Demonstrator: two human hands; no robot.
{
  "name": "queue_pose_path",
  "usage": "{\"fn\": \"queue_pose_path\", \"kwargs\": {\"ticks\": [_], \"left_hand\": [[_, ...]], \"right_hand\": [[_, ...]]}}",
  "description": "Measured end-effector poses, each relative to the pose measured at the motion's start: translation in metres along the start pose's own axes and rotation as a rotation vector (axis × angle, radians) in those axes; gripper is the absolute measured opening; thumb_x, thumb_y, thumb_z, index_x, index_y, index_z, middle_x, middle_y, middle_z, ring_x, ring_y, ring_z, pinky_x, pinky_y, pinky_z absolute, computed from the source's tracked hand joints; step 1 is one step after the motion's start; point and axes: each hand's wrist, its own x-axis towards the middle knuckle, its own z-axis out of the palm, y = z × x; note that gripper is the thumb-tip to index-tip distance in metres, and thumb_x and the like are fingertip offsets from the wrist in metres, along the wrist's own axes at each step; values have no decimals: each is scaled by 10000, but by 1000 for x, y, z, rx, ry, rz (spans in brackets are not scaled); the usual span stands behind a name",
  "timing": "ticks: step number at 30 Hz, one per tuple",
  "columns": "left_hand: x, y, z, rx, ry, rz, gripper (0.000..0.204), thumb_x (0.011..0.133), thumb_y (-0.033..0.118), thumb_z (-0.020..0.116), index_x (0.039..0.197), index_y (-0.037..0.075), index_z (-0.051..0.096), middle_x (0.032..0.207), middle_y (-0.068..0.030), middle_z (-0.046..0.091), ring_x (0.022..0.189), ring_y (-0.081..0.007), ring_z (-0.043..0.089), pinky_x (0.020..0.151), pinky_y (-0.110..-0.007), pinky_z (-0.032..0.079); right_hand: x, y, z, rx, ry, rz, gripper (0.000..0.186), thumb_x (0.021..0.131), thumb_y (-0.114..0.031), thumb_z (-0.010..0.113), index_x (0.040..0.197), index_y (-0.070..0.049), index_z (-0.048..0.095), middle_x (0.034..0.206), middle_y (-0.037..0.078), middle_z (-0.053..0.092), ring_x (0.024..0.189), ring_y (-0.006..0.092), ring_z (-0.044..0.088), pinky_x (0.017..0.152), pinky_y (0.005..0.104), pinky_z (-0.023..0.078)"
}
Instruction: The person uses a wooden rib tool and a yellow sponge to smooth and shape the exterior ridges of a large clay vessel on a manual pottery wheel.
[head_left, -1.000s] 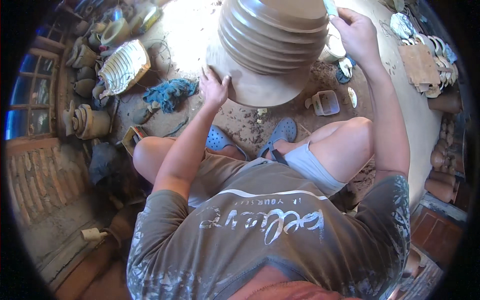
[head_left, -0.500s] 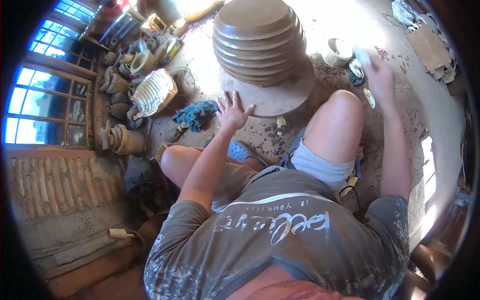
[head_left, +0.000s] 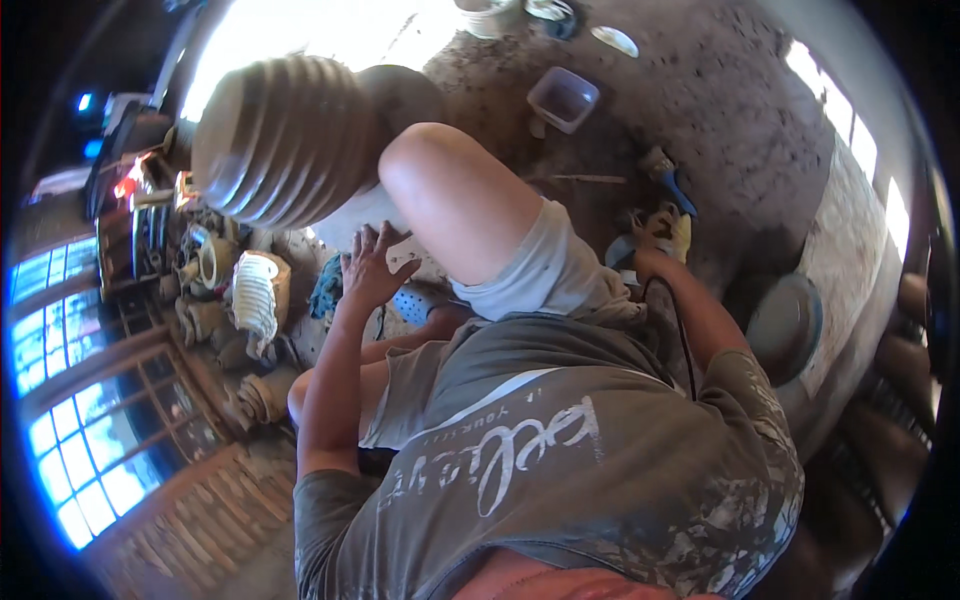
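A large ribbed brown clay pot [head_left: 285, 140] stands at the upper left on a pale round wheel disc [head_left: 352, 215]. My left hand [head_left: 370, 265] has its fingers spread at the near edge of this disc, beside my raised knee. Low on the right, my right hand [head_left: 657, 243] is down by the floor with its fingers curled at a yellow thing [head_left: 683, 240] with a black cord nearby. What the fingers hold is partly hidden by shadow. Just beyond lies a blue-handled brush [head_left: 676, 188].
A purple basin [head_left: 592, 97] sits on the dirty floor ahead. A white bucket [head_left: 487, 20] stands farther back. To the left are a ribbed white mould [head_left: 257, 300], a teal cloth [head_left: 326, 288] and several clay pots. A round grey dish [head_left: 786, 328] leans at the right.
The view has swung right, so the pot appears farther left. My right hand, raised with a pale blurred thing, has come down to the floor. My left hand stays at the disc.
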Motion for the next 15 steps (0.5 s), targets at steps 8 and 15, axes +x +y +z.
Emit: {"fn": "queue_pose_path", "kwargs": {"ticks": [8, 15], "left_hand": [[3, -38, 2, -18, 13, 23, 942, 910, 610, 654, 1615, 86, 312, 1651, -243, 310, 1548, -421, 244, 1234, -559, 250], [15, -32, -2, -86, -58, -37, 947, 916, 582, 673, 1596, 29, 313, 1597, -323, 347, 1488, -490, 323, 1198, -547, 315]], "right_hand": [[-5, -14, -77, 120, 373, 384, 224, 830, -194, 714, 947, -5, 733, 936, 253, 713, 892, 438, 700, 846, 508, 552], [11, -15, -82, -109, 469, 135, 325, 812, -283, 756, 1047, -62, 713, 1206, 177, 625, 1170, 367, 602, 933, 498, 525]]}}
